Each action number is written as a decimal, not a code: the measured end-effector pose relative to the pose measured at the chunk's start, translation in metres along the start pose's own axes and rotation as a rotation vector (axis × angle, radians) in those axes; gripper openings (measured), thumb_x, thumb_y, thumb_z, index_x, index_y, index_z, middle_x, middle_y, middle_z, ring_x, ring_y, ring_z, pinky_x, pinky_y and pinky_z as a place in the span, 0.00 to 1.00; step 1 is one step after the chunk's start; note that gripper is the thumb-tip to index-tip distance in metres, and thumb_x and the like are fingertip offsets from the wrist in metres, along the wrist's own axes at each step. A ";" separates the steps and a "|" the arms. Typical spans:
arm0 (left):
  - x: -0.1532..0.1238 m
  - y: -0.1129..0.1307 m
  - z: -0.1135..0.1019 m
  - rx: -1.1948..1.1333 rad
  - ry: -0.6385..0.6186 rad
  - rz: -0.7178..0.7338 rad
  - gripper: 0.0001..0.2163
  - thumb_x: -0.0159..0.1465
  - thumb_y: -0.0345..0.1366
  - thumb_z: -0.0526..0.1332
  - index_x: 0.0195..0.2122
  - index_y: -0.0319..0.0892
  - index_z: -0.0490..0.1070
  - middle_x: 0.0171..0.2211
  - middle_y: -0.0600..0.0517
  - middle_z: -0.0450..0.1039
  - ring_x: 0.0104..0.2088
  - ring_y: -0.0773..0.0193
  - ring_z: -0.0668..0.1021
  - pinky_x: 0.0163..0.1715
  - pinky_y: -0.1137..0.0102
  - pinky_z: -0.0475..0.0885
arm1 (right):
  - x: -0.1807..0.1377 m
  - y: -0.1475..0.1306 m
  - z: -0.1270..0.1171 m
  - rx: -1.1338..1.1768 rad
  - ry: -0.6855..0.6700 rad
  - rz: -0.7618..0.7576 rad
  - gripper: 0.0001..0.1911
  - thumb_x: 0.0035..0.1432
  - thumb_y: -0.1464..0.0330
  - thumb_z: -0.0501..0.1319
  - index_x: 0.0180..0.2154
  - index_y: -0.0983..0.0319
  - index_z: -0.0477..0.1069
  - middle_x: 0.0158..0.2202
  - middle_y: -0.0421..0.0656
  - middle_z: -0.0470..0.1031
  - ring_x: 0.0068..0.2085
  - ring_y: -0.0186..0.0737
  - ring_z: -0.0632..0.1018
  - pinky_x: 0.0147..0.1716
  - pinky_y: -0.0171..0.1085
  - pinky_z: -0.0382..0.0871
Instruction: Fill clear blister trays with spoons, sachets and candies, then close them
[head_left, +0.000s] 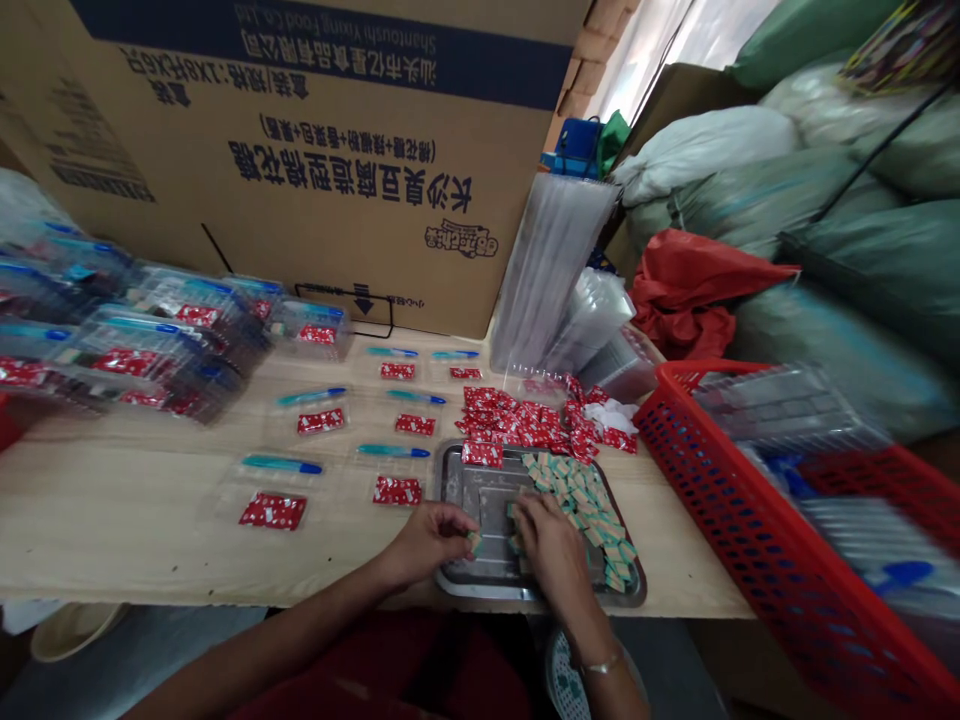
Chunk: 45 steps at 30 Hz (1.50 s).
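Observation:
My left hand (437,538) is closed in a pinch on a small tan-and-green block (474,541) at the left side of a metal tray (487,595). Over the middle of the tray, my right hand (551,545) curls its fingers around similar small blocks, partly hidden by the fingers. Many more tan-and-green blocks (592,510) are heaped along the tray's right side. To the left lie several open clear plastic boxes (341,490), each with a red printed packet (274,511) and a blue pen-shaped stick (282,464).
Red packets (517,420) pile up behind the tray. Stacked clear plastic trays (551,270) lean beside a large cardboard carton (360,180). Filled clear boxes (150,340) are stacked at the left. A red basket (720,500) stands at the right, with sacks (847,350) beyond.

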<state>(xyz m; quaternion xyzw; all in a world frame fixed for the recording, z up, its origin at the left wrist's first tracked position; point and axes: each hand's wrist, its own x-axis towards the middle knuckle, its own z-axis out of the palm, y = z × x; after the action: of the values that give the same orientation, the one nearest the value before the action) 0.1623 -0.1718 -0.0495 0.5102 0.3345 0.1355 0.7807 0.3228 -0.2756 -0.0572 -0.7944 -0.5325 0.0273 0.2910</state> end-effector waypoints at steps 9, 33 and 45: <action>-0.004 0.008 -0.005 -0.067 0.085 0.137 0.13 0.38 0.34 0.73 0.25 0.38 0.76 0.23 0.54 0.74 0.25 0.70 0.72 0.28 0.75 0.66 | 0.012 -0.016 -0.014 0.432 -0.173 0.087 0.08 0.57 0.64 0.55 0.29 0.61 0.68 0.27 0.41 0.71 0.30 0.39 0.72 0.30 0.35 0.66; -0.063 -0.013 -0.073 0.003 0.103 0.247 0.16 0.48 0.36 0.69 0.38 0.39 0.69 0.28 0.52 0.75 0.29 0.65 0.76 0.31 0.72 0.69 | 0.004 -0.100 0.032 0.583 -0.494 -0.159 0.04 0.50 0.72 0.58 0.29 0.61 0.71 0.26 0.39 0.73 0.27 0.35 0.73 0.28 0.32 0.65; -0.072 -0.004 -0.114 1.344 0.545 0.645 0.09 0.59 0.23 0.52 0.26 0.42 0.66 0.31 0.49 0.72 0.35 0.60 0.74 0.37 0.66 0.72 | 0.087 -0.159 0.103 0.457 -0.540 -0.158 0.08 0.47 0.79 0.61 0.30 0.63 0.74 0.26 0.40 0.76 0.28 0.36 0.75 0.28 0.31 0.65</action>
<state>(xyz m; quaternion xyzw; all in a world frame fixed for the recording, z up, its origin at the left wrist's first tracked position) 0.0334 -0.1331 -0.0548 0.8928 0.3595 0.2441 0.1184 0.1921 -0.1140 -0.0413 -0.6296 -0.6299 0.3318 0.3110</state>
